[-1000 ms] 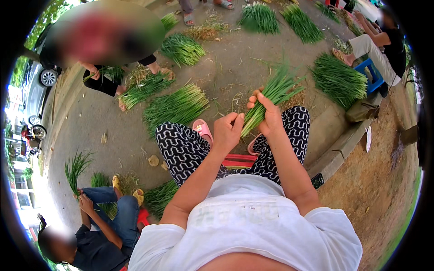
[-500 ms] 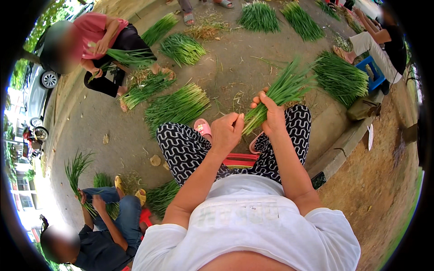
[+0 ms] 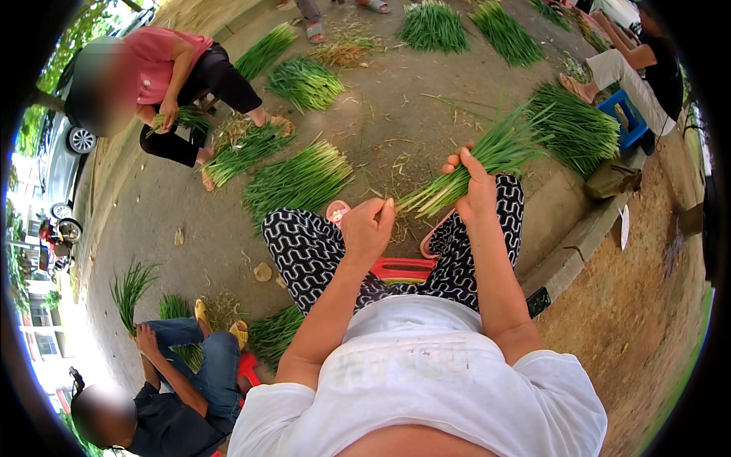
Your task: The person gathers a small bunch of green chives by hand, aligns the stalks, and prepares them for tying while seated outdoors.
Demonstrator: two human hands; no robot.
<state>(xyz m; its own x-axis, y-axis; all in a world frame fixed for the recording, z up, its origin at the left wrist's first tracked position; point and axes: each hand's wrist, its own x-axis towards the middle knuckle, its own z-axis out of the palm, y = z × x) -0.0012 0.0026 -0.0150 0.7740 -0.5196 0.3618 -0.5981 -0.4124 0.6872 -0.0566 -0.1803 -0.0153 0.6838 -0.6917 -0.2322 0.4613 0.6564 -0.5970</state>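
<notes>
Long, slender green stalks [image 3: 504, 155] are gripped by fingers of the right hand [image 3: 478, 194]. On the left hand [image 3: 367, 234], fingers are pressed together.

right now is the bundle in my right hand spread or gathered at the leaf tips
Spread: the green bundle fans out at its tips beyond the right hand.

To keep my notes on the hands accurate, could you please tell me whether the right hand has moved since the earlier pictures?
Yes: the right hand, holding green stalks, has shifted slightly rightward, away from the stalk pile beyond the left knee.
</notes>
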